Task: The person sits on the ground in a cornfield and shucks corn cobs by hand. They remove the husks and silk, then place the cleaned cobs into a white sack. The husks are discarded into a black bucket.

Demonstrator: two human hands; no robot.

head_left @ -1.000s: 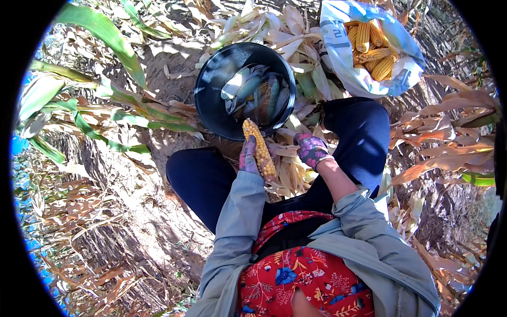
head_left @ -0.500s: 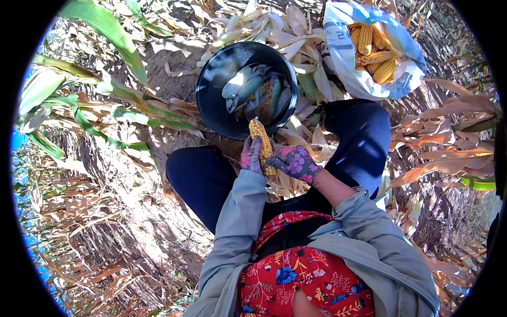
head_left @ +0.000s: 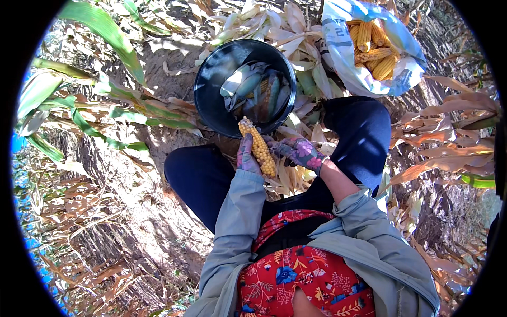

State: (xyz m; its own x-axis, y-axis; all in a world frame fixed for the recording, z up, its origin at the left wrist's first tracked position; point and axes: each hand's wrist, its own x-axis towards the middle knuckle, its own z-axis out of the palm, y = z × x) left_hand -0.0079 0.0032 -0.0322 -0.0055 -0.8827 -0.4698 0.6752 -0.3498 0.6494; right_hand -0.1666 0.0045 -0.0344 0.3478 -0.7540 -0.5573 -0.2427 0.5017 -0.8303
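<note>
A husked ear of corn (head_left: 257, 148) with yellow kernels lies slanted across my lap, its tip pointing at the bucket. My left hand (head_left: 246, 155), in a flowered glove, grips it from the left side. My right hand (head_left: 303, 152), gloved the same way, is just right of the ear, fingers stretched toward it with nothing plainly held. Whether its fingertips touch the kernels cannot be made out. Beyond the ear stands a black bucket (head_left: 210, 113) holding several ears of corn (head_left: 244, 84), most still in greenish-grey husks.
A white sack (head_left: 338, 53) at the far right is open, with several husked yellow ears (head_left: 376, 50) inside. Dry husks (head_left: 311, 63) lie between sack and bucket. Green corn leaves (head_left: 113, 39) reach in from the left; brown leaves (head_left: 449, 158) stand at the right. My bent legs (head_left: 359, 134) frame the work.
My right hand has drawn back slightly to the right, off the lower part of the ear. The ear, in my left hand, has tilted and shifted a little to the left.
</note>
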